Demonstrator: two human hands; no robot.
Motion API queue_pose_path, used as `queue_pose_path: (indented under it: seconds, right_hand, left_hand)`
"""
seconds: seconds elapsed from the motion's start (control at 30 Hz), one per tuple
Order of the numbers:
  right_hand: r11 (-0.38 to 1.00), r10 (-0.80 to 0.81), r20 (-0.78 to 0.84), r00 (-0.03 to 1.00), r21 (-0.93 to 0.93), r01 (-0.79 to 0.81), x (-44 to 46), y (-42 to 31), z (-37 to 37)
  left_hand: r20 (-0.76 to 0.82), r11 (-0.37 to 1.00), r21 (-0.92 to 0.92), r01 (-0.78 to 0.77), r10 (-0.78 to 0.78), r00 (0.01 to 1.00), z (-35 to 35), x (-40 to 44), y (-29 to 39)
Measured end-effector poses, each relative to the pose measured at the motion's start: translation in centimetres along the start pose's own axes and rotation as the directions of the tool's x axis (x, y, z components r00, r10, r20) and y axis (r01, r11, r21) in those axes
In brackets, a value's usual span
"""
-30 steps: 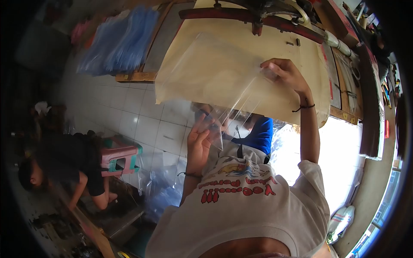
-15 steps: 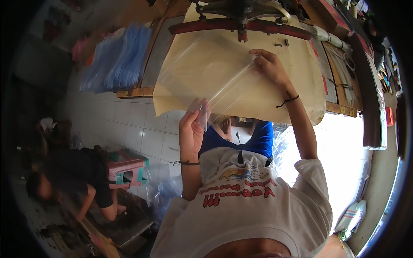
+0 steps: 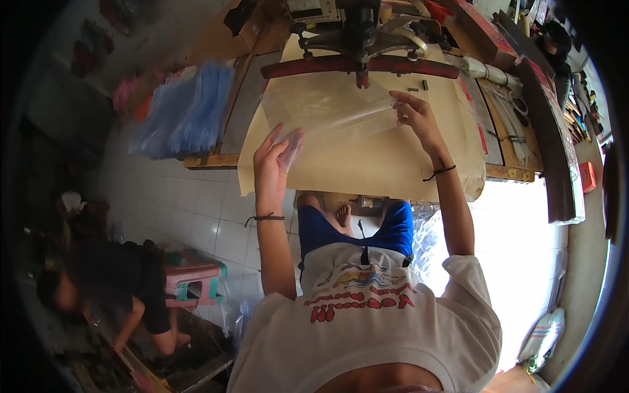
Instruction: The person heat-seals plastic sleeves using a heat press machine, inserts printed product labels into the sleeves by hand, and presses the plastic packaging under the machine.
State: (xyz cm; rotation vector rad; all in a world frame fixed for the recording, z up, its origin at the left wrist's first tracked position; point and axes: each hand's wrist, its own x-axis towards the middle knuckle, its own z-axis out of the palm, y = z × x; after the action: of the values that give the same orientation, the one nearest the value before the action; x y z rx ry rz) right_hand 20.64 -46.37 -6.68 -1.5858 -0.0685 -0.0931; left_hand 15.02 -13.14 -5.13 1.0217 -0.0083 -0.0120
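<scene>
A clear plastic sheet point(image 3: 327, 108) is stretched between my two hands above the tan paper point(image 3: 354, 164) that covers the table. My left hand point(image 3: 275, 154) grips its lower left corner, thumb and fingers closed around the film. At the sheet's right edge, my right hand point(image 3: 414, 118) pinches the plastic between thumb and fingers. Just beyond the sheet is a machine with a long dark red bar point(image 3: 314, 65). Two small dark pieces point(image 3: 425, 85) lie on the paper near my right hand.
Blue plastic bags point(image 3: 187, 111) hang over the table's left side. Scissors point(image 3: 519, 105) and bundled clear strips are at the right. A person point(image 3: 124, 281) bends beside a pink and green stool point(image 3: 193, 281) at lower left. Another person point(image 3: 557, 49) is at upper right.
Both hands still hold the plastic. My left hand has moved up and to the left, and the sheet now lies nearer the red bar, its lower edge more level.
</scene>
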Motion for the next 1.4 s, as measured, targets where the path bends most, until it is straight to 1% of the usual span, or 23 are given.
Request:
queue_pose_path:
  seconds: [0.07,0.17,0.27,0.37,0.47,0.57,0.6,0.67,0.8,0.9,0.97,1.0,1.07,1.1,1.17,1.2,1.23,1.27,1.3,1.37,1.4]
  right_hand:
    - [1.000,-0.024,-0.026,0.999,-0.012,0.023,-0.2,0.0,-0.8]
    - [0.997,-0.033,-0.106,0.994,-0.074,0.025,-0.3,0.2,-2.2]
    - [0.991,-0.027,-0.140,0.990,-0.132,0.009,-0.6,0.2,-3.8]
    - [0.984,0.006,-0.132,0.991,-0.174,-0.029,-0.3,-0.1,-4.6]
    - [0.984,0.014,-0.123,0.992,-0.173,-0.035,0.8,1.1,-5.2]
    - [0.966,-0.076,-0.105,0.992,-0.252,0.048,2.2,3.9,-5.8]
    - [0.961,-0.065,-0.095,0.993,-0.273,0.037,2.2,3.5,-5.6]
    - [0.952,-0.075,-0.132,0.988,-0.305,0.032,1.9,3.0,-5.2]
    - [0.941,-0.129,-0.248,0.960,-0.337,0.040,1.6,3.0,-4.8]
    - [0.964,-0.124,-0.310,0.942,-0.262,0.041,1.8,3.7,-5.1]
    - [0.955,-0.145,-0.313,0.939,-0.292,0.050,2.1,3.9,-5.5]
    - [0.950,-0.155,-0.315,0.936,-0.307,0.054,2.2,4.0,-5.7]
    - [0.907,-0.291,-0.300,0.908,-0.387,0.163,2.6,4.5,-5.6]
    - [0.879,-0.357,-0.286,0.889,-0.426,0.215,2.6,4.0,-5.2]
    - [0.904,-0.191,-0.251,0.949,-0.422,0.070,1.8,2.6,-5.0]
    - [0.906,-0.106,-0.231,0.967,-0.423,-0.002,1.2,1.6,-4.6]
    - [0.865,-0.155,-0.223,0.962,-0.501,0.023,0.9,1.3,-4.1]
    - [0.815,-0.205,-0.210,0.956,-0.578,0.048,0.5,1.0,-3.8]
    - [0.759,-0.256,-0.197,0.946,-0.647,0.071,0.4,0.8,-3.6]
    - [0.717,-0.324,-0.177,0.929,-0.686,0.119,0.6,1.4,-3.6]
    - [0.692,-0.358,-0.163,0.919,-0.707,0.144,0.8,1.8,-3.7]
  left_hand:
    - [0.036,1.000,0.006,0.018,-0.018,0.999,-0.2,0.8,-0.6]
    - [0.075,0.996,0.049,0.069,-0.073,0.995,0.4,2.6,-1.6]
    - [0.121,0.993,0.087,0.077,-0.087,0.989,0.8,5.1,-2.6]
    - [0.126,0.986,0.135,0.096,-0.114,0.985,1.1,8.1,-2.5]
    - [0.113,0.974,0.195,0.116,-0.140,0.984,1.9,9.5,-2.2]
    - [0.094,0.972,0.211,0.108,-0.130,0.987,1.5,11.4,-3.5]
    - [0.082,0.971,0.219,0.099,-0.120,0.989,1.6,11.7,-3.7]
    - [0.054,0.968,0.233,0.098,-0.113,0.992,1.7,12.4,-4.3]
    - [0.086,0.933,0.357,0.050,-0.086,0.993,1.6,15.4,-5.4]
    - [0.090,0.908,0.418,0.015,-0.058,0.994,2.0,17.2,-6.7]
    - [0.087,0.894,0.447,0.010,-0.054,0.995,2.4,18.2,-7.2]
    - [0.093,0.877,0.478,-0.042,-0.003,0.996,2.1,18.9,-7.8]
    - [0.108,0.833,0.535,-0.140,0.097,0.989,1.3,20.1,-9.4]
    - [0.132,0.813,0.556,-0.170,0.116,0.984,1.4,20.2,-9.5]
    - [0.169,0.775,0.593,-0.219,0.146,0.975,1.2,19.9,-10.1]
    - [0.248,0.606,0.717,-0.346,0.242,0.938,1.9,18.7,-9.6]
    - [0.344,0.397,0.799,-0.451,0.314,0.885,3.4,16.6,-8.6]
    - [0.447,0.165,0.833,-0.527,0.359,0.819,4.2,15.0,-8.0]
    - [0.482,0.125,0.822,-0.556,0.366,0.796,4.0,14.8,-8.2]
    - [0.549,0.045,0.794,-0.606,0.376,0.746,3.5,14.4,-8.7]
    - [0.591,0.019,0.773,-0.634,0.342,0.731,3.2,14.5,-8.7]
